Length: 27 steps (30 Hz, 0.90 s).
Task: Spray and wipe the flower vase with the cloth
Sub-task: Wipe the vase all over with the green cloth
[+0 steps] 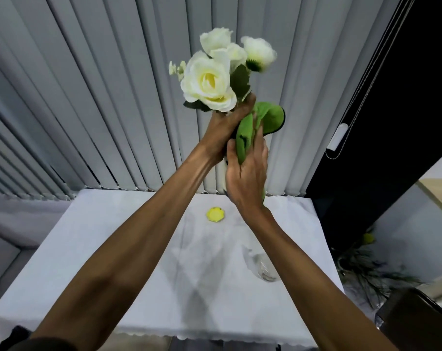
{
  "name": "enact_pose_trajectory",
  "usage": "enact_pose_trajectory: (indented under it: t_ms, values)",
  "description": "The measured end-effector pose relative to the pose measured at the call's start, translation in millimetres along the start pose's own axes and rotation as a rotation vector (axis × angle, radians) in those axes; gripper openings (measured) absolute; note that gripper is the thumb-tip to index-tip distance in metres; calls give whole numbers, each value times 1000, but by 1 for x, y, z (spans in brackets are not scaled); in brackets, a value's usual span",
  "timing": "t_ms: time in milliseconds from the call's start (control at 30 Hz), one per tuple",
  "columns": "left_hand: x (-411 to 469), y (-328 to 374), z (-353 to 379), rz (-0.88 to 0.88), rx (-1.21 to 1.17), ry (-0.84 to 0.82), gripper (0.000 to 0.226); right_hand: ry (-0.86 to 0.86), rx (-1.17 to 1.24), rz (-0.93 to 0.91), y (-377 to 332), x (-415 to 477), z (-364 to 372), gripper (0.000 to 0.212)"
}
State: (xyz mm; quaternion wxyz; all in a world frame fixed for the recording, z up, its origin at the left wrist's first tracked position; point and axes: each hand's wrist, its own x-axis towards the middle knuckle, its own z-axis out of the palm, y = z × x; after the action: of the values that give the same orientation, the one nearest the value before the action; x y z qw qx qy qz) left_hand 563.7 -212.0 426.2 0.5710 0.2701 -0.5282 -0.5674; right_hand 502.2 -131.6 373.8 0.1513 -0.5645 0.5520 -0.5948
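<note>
I hold the flower vase (221,173) up in the air above the table. It is pale and almost fully hidden by my hands; white artificial roses (209,82) rise from its top. My left hand (225,127) is closed around the vase's neck just under the flowers. My right hand (245,171) presses a green cloth (257,125) against the vase's side, fingers wrapped over the cloth. A clear spray bottle (261,266) lies on its side on the table, partly behind my right forearm.
A white cloth-covered table (128,249) lies below, with a small yellow cap-like object (215,214) near its far edge. Grey vertical blinds (100,110) hang behind. To the right stand a dark panel, some greenery (366,269) and a dark box (417,323).
</note>
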Motion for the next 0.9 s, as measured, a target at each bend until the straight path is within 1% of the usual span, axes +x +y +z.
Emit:
enact_pose_trajectory:
  t_ms: [67, 133, 200, 267, 300, 367, 433, 467, 567, 667, 700, 800, 833, 900]
  values:
    - [2, 1, -1, -26, -13, 50, 49, -15, -40, -96, 6, -2, -3, 69]
    - [3, -2, -3, -47, -11, 30, 62, -68, -88, -169, 12, -2, -8, 66]
    - [4, -4, -6, -61, 2, -11, 58, -144, -177, -253, 23, -5, -14, 68]
    - [3, -3, -6, -85, 24, -17, 50, -205, -277, -322, 35, -10, -18, 65]
    - [2, -3, -6, -100, 32, -10, 51, -218, -313, -340, 41, -13, -20, 63]
    - [2, -5, -7, -122, 46, 24, 60, -226, -383, -389, 48, -18, -22, 63]
    - [3, -7, -8, -136, 63, 69, 73, -242, -429, -434, 54, -22, -24, 68]
    - [3, -7, -8, -144, 69, 72, 75, -249, -432, -441, 55, -22, -25, 70]
    - [4, -9, -11, -168, 65, 49, 66, -254, -419, -463, 58, -23, -27, 68]
    - [4, -10, -13, -193, 72, 53, 40, -259, -466, -521, 65, -26, -28, 60]
    - [5, -11, -14, -203, 104, 70, 39, -259, -479, -549, 68, -28, -28, 58]
    - [8, -11, -13, -208, 185, 94, 48, -237, -495, -616, 76, -36, -25, 53]
    - [9, -11, -13, -195, 174, 99, 47, -224, -494, -628, 78, -39, -25, 52]
    - [11, -12, -13, -158, 130, 102, 36, -197, -491, -657, 82, -44, -23, 50]
